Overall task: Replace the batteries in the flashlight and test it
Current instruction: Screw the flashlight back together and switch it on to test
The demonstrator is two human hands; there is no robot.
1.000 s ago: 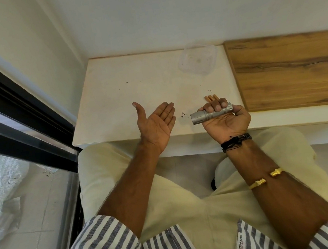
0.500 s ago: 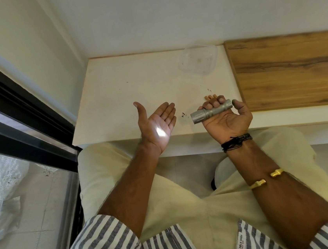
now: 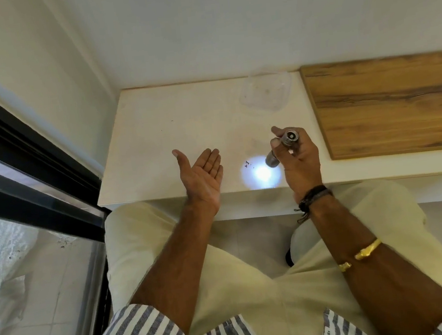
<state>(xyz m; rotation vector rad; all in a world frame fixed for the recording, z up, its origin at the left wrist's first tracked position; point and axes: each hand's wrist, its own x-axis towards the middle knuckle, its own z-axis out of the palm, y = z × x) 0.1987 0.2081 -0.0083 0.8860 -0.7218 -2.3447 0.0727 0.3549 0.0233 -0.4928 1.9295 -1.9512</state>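
Observation:
A small silver flashlight (image 3: 283,147) is held in my right hand (image 3: 297,158), tilted steeply with its head pointing down at the white table (image 3: 176,122) and its tail cap facing up. It is lit: a bright round spot (image 3: 261,173) falls on the table near the front edge, just left of that hand. My left hand (image 3: 202,173) hovers palm up over the front edge, fingers apart, holding nothing. No batteries are visible.
A clear plastic container (image 3: 265,92) lies at the back of the table. A wooden board (image 3: 391,101) covers the table's right part. A few dark specks (image 3: 247,163) lie by the light spot. A black window frame (image 3: 22,173) runs along the left.
My right hand has turned the flashlight from level, pointing left at my left palm, to pointing down. The light spot has moved from the palm onto the table.

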